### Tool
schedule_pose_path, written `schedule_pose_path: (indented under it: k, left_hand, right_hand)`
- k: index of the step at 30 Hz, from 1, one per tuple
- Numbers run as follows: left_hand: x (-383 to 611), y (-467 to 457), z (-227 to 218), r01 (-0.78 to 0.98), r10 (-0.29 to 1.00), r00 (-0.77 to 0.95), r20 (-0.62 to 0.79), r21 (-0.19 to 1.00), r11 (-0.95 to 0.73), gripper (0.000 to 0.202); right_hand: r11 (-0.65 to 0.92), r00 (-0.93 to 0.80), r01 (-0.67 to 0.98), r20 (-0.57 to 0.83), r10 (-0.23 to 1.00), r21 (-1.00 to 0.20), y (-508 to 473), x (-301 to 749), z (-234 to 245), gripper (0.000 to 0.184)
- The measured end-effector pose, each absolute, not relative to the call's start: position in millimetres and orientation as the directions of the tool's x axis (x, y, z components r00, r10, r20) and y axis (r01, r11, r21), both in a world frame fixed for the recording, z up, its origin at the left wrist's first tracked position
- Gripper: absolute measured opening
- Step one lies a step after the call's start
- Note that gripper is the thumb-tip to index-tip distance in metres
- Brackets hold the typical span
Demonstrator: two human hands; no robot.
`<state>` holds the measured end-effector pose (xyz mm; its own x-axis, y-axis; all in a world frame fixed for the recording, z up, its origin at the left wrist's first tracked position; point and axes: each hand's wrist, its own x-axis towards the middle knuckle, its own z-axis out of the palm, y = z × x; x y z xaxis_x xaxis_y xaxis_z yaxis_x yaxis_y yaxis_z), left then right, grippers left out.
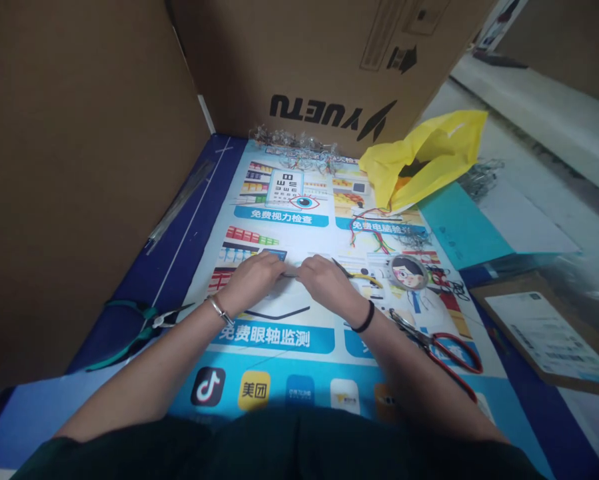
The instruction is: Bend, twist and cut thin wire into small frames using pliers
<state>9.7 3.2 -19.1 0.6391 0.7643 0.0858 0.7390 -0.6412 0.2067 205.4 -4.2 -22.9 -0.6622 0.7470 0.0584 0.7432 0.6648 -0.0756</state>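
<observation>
My left hand (256, 283) and my right hand (326, 283) meet over the middle of the printed mat. Both have their fingers pinched on a short, thin grey strip (291, 274) that spans the small gap between them. Its ends are hidden in my fingers, and I cannot tell what it is made of. Just beyond my right hand lies a yellow-handled tool (366, 277), partly covered by the hand. Red-handled scissors (432, 343) rest beside my right forearm. Green-handled pliers (146, 327) lie with jaws apart left of my left forearm.
Cardboard walls (319, 53) stand behind and to the left. Tangled clear wiry pieces (299, 150) lie at the back. A yellow bag (424, 163) stands back right, near coloured threads (374, 237). A bundle of thin clear strips (179, 207) lies left, a labelled cardboard piece (544, 333) right.
</observation>
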Motion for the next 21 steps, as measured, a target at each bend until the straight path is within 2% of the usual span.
schedule_pose_path:
  k: [5, 10, 21]
  left_hand:
    - [10.6, -2.2, -17.1, 0.748, 0.768, 0.635, 0.086, 0.179, -0.639, 0.015]
    - [15.8, -5.8, -11.7, 0.743, 0.752, 0.657, 0.041, 0.135, -0.656, 0.014]
    - [20.3, -14.0, -9.4, 0.792, 0.798, 0.599, 0.071, 0.093, -0.603, 0.012]
  right_hand:
    - [0.658, -0.658, 0.753, 0.000, 0.753, 0.025, -12.5, 195.3, -11.7, 0.015]
    - [0.644, -0.642, 0.761, -0.047, 0.765, 0.076, -16.0, 185.3, -4.7, 0.012]
    - [0.666, -0.673, 0.733, 0.004, 0.740, 0.138, -17.4, 179.8, -9.8, 0.012]
